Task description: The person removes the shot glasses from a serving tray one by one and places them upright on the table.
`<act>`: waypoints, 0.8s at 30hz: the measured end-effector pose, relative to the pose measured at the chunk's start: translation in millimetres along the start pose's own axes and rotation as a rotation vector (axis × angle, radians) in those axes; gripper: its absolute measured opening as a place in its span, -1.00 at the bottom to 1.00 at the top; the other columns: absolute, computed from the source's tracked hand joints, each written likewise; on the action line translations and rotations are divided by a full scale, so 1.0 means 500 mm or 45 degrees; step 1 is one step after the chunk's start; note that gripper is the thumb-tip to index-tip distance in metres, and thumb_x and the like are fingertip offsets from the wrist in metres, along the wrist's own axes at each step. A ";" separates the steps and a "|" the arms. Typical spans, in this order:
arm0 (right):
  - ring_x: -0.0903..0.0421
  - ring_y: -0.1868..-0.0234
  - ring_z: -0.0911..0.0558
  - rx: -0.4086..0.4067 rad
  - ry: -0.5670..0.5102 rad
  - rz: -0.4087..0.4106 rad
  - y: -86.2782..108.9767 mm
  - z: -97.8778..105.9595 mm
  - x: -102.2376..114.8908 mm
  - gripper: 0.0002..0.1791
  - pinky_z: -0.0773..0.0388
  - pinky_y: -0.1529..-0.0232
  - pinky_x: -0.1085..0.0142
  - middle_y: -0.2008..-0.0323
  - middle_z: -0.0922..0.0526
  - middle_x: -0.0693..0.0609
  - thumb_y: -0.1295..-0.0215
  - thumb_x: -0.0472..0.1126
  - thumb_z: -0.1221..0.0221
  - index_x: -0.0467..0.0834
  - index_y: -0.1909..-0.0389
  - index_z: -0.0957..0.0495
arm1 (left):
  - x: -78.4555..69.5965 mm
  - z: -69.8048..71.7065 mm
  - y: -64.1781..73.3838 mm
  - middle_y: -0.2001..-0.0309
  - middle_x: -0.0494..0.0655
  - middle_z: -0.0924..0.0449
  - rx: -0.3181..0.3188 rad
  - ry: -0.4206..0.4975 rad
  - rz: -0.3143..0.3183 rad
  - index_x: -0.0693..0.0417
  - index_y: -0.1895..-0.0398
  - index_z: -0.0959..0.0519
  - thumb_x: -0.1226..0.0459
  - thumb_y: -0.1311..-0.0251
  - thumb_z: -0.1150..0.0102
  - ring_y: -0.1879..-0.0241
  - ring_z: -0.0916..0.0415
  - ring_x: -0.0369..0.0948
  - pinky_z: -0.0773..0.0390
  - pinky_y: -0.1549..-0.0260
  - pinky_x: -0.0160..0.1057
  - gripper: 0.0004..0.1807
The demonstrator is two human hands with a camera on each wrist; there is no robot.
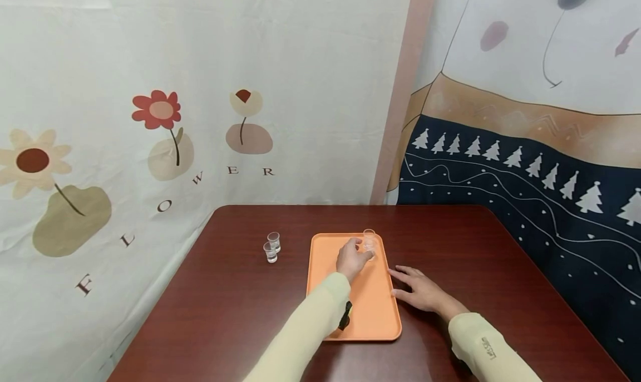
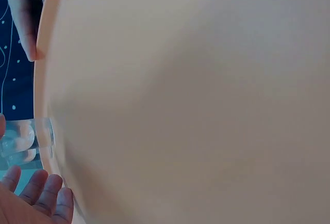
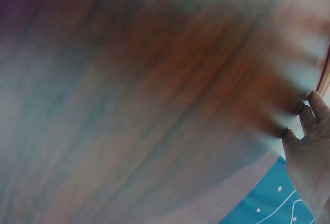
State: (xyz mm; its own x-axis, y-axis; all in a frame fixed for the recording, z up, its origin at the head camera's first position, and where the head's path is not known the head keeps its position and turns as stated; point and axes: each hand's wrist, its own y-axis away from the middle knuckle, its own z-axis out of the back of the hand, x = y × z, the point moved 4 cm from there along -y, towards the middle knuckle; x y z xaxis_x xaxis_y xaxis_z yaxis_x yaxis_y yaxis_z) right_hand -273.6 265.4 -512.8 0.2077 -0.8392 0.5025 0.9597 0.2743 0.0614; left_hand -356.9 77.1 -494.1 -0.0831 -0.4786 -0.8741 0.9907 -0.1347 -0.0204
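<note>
You seem to be setting the nearer shot glass [image 1: 370, 249] far right on the orange tray [image 1: 370, 315], right hand [image 1: 422, 289] spread alongside, whether your left hand [image 1: 353, 258] pinches it unclear; next likely calls for easing fingers clear.

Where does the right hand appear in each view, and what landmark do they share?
Head: right hand, right of centre, by the right edge of the orange tray.
Left wrist: only its fingers, top-left corner.
Right wrist: at the right edge, mostly lower half.
Shared landmark: white-dotted cloth; head, right side; left wrist, left edge; right wrist, bottom right.
</note>
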 end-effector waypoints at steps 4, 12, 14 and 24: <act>-0.30 -0.42 -0.19 0.008 -0.002 -0.005 -0.001 -0.003 0.001 -0.27 -0.19 -0.26 -0.31 -0.42 -0.26 -0.24 -0.36 0.21 -0.16 -0.04 -0.45 -0.33 | -0.003 -0.003 -0.004 -0.01 0.08 -0.59 -0.022 -0.064 -0.011 0.15 -0.17 -0.53 0.13 -0.20 -0.36 0.09 -0.56 -0.01 -0.55 0.16 -0.02 -0.49; -0.29 -0.42 -0.20 0.026 0.001 -0.027 -0.004 -0.007 0.002 -0.28 -0.19 -0.27 -0.30 -0.42 -0.26 -0.22 -0.36 0.21 -0.16 -0.01 -0.45 -0.33 | -0.008 -0.004 -0.013 0.02 -0.02 -0.64 -0.051 -0.170 -0.035 0.12 -0.04 -0.60 0.13 -0.19 -0.37 0.14 -0.59 -0.08 -0.55 0.16 -0.06 -0.59; -0.29 -0.43 -0.19 0.027 0.006 -0.026 -0.005 -0.006 0.002 -0.28 -0.18 -0.27 -0.29 -0.42 -0.26 -0.22 -0.36 0.20 -0.16 -0.01 -0.45 -0.33 | -0.009 -0.005 -0.013 0.04 -0.01 -0.64 -0.056 -0.188 -0.050 0.10 -0.03 -0.61 0.13 -0.18 -0.37 0.14 -0.60 -0.08 -0.55 0.17 -0.07 -0.60; -0.30 -0.42 -0.19 0.017 0.001 -0.010 0.002 0.001 0.001 -0.28 -0.18 -0.27 -0.30 -0.42 -0.26 -0.23 -0.37 0.18 -0.17 -0.04 -0.45 -0.33 | -0.008 -0.006 -0.009 0.10 -0.04 -0.65 -0.047 -0.166 -0.085 0.06 0.13 -0.61 0.14 -0.19 -0.36 0.15 -0.58 -0.08 -0.54 0.21 -0.08 -0.73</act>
State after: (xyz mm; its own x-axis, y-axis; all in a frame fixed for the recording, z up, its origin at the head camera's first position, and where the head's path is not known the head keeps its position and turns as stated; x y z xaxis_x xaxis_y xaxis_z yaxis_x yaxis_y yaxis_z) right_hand -272.9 265.5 -511.9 0.2006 -0.8417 0.5013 0.9586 0.2742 0.0768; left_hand -360.8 82.2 -491.9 -0.1595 -0.5787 -0.7998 0.9856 -0.1388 -0.0961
